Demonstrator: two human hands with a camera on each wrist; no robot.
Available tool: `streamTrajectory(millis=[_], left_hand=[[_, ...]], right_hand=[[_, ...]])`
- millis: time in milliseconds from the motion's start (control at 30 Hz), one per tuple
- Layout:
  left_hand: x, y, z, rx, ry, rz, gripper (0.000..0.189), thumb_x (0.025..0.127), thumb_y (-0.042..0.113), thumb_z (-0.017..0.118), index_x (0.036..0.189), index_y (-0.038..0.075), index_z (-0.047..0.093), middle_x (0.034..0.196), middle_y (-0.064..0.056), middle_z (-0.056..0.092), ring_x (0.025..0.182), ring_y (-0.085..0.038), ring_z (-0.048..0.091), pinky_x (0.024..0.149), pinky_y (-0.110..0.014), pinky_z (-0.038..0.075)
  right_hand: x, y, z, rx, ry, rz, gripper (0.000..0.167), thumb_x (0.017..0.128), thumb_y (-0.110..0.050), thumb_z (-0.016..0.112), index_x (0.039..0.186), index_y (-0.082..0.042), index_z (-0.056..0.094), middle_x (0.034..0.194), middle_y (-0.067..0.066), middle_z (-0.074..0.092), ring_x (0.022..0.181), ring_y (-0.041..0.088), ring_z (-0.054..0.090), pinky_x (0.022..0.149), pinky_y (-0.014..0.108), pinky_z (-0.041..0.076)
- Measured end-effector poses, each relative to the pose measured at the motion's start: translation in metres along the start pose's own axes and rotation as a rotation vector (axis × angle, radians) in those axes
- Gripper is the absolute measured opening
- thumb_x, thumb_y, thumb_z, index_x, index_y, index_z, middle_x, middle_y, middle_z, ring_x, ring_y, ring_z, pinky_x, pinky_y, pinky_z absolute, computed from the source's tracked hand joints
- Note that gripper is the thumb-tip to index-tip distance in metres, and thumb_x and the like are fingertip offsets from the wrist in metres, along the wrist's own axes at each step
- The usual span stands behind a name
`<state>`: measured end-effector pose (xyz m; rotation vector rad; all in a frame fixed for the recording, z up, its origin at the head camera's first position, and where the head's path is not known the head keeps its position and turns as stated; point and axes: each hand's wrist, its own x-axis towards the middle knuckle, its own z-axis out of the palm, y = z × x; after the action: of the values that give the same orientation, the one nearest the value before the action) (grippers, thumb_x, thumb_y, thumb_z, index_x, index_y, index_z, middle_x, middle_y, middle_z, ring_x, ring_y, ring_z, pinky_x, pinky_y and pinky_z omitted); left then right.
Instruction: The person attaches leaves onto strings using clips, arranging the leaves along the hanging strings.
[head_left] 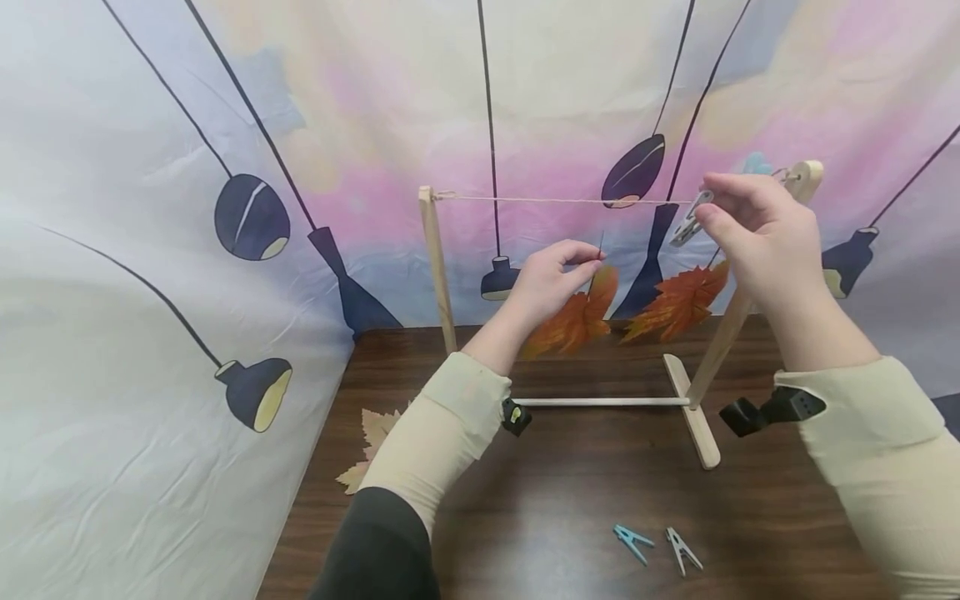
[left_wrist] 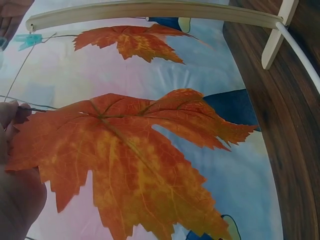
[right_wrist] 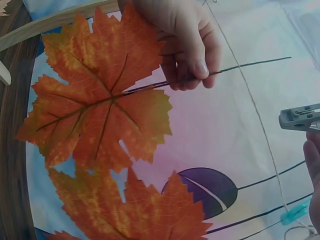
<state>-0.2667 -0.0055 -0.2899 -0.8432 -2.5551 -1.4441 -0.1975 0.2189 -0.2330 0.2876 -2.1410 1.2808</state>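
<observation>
My left hand point(head_left: 558, 279) pinches the dark stem of an orange maple leaf point(head_left: 572, 327) between thumb and fingers, below the string point(head_left: 525, 199). In the right wrist view the stem's thin end crosses that string. My right hand point(head_left: 768, 242) grips a grey clothespin point(head_left: 688, 221) by its rear end, its nose pointing toward the string. Near the right post a second orange maple leaf point(head_left: 678, 302) hangs from the string by its stem, held by a turquoise clothespin point(right_wrist: 295, 214). The left wrist view shows the held leaf point(left_wrist: 120, 150) large, the hanging one point(left_wrist: 132, 42) beyond it.
The string runs between two wooden posts point(head_left: 437, 267) joined low down by a white rod point(head_left: 600, 402). A blue clothespin point(head_left: 633, 542) and a grey-white clothespin point(head_left: 682, 551) lie on the brown table point(head_left: 555, 500). A pale leaf point(head_left: 372, 437) lies at left, partly behind my left sleeve.
</observation>
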Motion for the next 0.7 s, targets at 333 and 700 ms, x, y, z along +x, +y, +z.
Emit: streamTrajectory(millis=[333, 700], left_hand=[[0.009, 0.006, 0.012, -0.028, 0.031, 0.012, 0.020, 0.092, 0.024, 0.061, 0.108, 0.014, 0.068, 0.106, 0.006, 0.065, 0.101, -0.005, 0.057, 0.083, -0.016, 0.045], [0.016, 0.010, 0.022, -0.056, 0.050, -0.009, 0.020, 0.093, 0.024, 0.060, 0.109, 0.015, 0.068, 0.108, 0.006, 0.065, 0.100, -0.004, 0.057, 0.080, -0.016, 0.045]], right_hand=[[0.017, -0.010, -0.002, -0.056, -0.119, 0.063, 0.042, 0.092, -0.024, 0.061, 0.133, -0.013, 0.054, 0.113, -0.004, 0.056, 0.100, 0.000, 0.053, 0.092, 0.017, 0.041], [0.033, -0.014, 0.001, 0.025, -0.099, 0.063, 0.041, 0.091, -0.018, 0.063, 0.130, -0.008, 0.056, 0.107, -0.008, 0.061, 0.097, 0.000, 0.056, 0.087, 0.016, 0.043]])
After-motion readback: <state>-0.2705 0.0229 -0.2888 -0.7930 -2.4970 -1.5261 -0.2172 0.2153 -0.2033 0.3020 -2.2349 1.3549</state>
